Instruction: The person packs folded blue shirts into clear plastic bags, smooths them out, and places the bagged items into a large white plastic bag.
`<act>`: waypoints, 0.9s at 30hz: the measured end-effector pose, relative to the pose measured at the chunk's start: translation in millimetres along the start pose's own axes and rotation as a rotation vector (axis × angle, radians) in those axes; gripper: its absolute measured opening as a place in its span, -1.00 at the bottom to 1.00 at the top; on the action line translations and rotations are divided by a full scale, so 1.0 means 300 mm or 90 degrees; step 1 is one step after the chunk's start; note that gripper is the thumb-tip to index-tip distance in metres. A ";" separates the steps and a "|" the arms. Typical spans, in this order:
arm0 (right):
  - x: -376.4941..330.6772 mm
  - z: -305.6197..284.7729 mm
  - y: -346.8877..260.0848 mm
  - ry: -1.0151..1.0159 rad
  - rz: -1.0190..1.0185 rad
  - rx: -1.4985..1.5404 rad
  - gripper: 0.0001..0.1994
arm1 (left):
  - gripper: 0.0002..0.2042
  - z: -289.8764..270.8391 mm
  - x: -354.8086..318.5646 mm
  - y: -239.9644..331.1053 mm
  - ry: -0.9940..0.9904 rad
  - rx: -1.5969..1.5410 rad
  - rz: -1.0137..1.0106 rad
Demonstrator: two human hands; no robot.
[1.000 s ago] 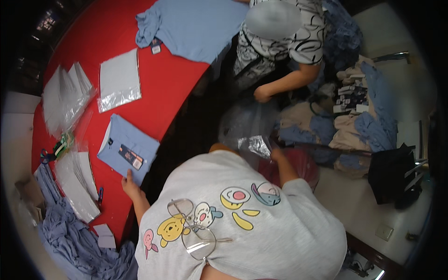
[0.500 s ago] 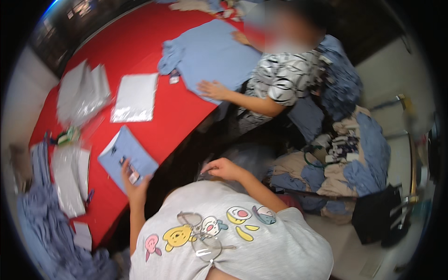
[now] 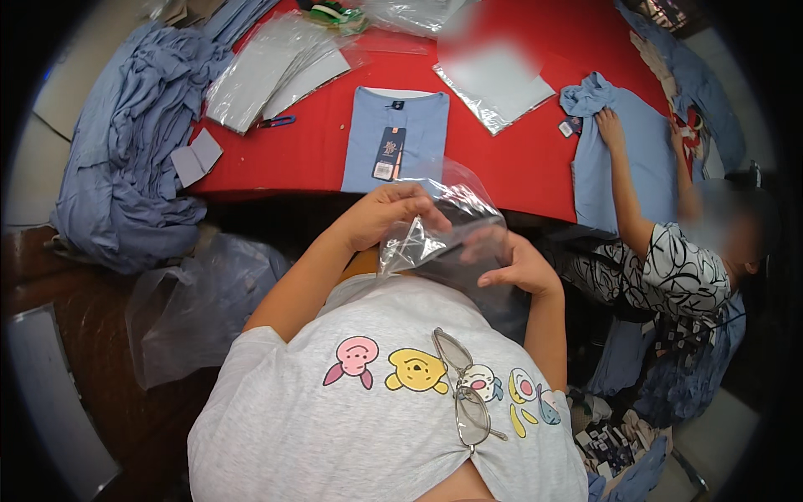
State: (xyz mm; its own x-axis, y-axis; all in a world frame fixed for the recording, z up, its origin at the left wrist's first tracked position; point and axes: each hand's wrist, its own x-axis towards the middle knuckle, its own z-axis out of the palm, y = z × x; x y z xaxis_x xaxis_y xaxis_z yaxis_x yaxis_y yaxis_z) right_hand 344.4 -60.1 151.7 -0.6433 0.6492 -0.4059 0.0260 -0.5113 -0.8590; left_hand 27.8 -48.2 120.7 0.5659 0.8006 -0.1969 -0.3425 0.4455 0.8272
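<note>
A clear plastic bag [image 3: 439, 243] hangs at the table's front edge, between my hands. My left hand [image 3: 389, 216] has its fingers curled on the left side of the bag. On the other side is my right hand [image 3: 523, 263], its thumb apart and its fingers stretched out and blurred against the film; whether they are inside the bag or behind it I cannot tell. Just beyond, a folded blue shirt [image 3: 422, 125] lies flat on the red table [image 3: 301, 163], its dark tag [image 3: 387, 155] on top. Part of the bag overlaps the shirt's lower right corner.
White sheets in clear sleeves [image 3: 272, 71] and a blue-handled small tool [image 3: 278, 122] lie left. Blue garments [image 3: 125, 142] drape over the left end. At right a co-worker [image 3: 682, 268] spreads a blue shirt [image 3: 623, 151]. A plastic sack [image 3: 201, 301] stands below the table.
My view has swung left. My left hand has let go of the folded shirt, which now lies on the table. Both hands have come together at a clear bag.
</note>
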 end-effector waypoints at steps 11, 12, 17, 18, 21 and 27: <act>0.218 -0.163 0.176 0.270 -0.129 0.254 -0.75 | -0.66 -0.260 -0.343 -0.027 0.400 0.044 0.034; 0.246 -0.150 0.173 0.313 -0.170 0.336 -0.70 | -0.66 -0.282 -0.335 -0.046 0.434 0.026 0.073; 0.313 0.022 0.252 0.171 -0.061 0.444 -0.50 | -0.66 -0.348 -0.270 -0.058 0.520 0.001 0.138; 0.317 0.034 0.296 0.248 -0.031 0.377 -0.52 | -0.66 -0.357 -0.264 -0.052 0.523 0.006 0.140; 0.330 0.034 0.329 0.346 -0.039 0.271 -0.56 | -0.66 -0.412 -0.283 -0.040 0.516 0.029 0.134; 0.392 0.153 0.198 0.514 -0.116 0.100 -0.69 | -0.61 -0.550 -0.319 -0.095 0.466 0.040 0.131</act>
State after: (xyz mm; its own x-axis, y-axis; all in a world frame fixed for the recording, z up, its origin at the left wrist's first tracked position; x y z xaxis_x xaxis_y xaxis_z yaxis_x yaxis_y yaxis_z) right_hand 235.1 -40.1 67.1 0.1190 0.9018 -0.4155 -0.1703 -0.3937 -0.9033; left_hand -140.3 -71.4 29.1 -0.1543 0.9361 -0.3162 -0.3318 0.2523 0.9090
